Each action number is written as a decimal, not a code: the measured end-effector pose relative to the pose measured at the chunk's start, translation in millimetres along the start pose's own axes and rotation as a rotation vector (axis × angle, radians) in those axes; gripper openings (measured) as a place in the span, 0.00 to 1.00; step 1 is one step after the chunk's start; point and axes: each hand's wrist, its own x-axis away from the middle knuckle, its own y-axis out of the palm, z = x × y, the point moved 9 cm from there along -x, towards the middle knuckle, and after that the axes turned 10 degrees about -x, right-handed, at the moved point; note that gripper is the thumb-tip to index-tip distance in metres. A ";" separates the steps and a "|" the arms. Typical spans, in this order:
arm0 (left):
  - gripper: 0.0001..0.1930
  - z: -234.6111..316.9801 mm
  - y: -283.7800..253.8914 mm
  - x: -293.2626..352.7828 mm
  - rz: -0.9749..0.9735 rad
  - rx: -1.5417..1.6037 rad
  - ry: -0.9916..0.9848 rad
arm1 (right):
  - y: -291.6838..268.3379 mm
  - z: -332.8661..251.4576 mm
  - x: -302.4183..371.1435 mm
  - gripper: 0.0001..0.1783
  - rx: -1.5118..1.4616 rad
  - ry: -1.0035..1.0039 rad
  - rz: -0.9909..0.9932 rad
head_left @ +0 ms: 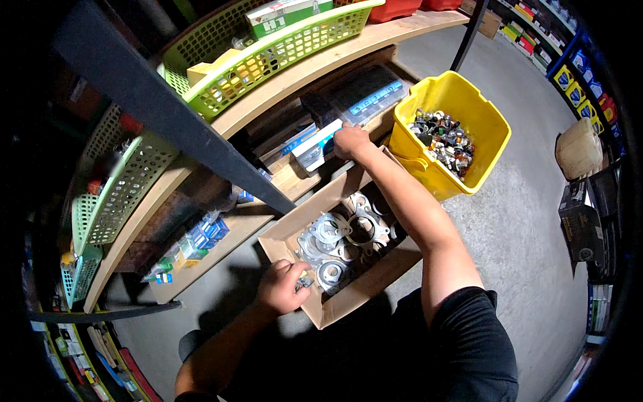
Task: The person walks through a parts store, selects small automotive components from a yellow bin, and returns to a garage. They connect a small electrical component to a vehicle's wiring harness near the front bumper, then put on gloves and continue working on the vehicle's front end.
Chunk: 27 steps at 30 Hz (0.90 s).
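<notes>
My right hand [351,141] reaches forward to the lower wooden shelf, its fingers closed on the end of a small white and blue box [316,149]. Close to the near left corner of an open cardboard box [328,312], my left hand [281,288] is curled around a small metallic piece [305,280], mostly hidden by the fingers. Inside the cardboard box lie several flat metal flanges [331,229] with round holes, some in clear plastic bags.
A yellow bucket [492,124] holding many small bulb-like parts stands right of my right forearm. A dark slanted shelf post [181,114] crosses at left. Green perforated baskets [288,50] sit on the upper shelf [402,30]. Small blue boxes [209,231] lie lower left.
</notes>
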 end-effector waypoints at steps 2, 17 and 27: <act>0.22 -2.9 -4.4 3.2 0.009 0.007 -0.008 | 4.1 -11.4 -4.1 0.19 0.023 0.013 0.000; 0.21 10.0 -16.3 16.3 -0.013 -0.033 -0.073 | 3.2 -34.0 -17.4 0.12 0.185 -0.169 0.139; 0.18 6.8 -23.6 23.3 0.018 -0.039 -0.082 | 6.2 -52.9 -7.0 0.14 0.165 -0.280 0.121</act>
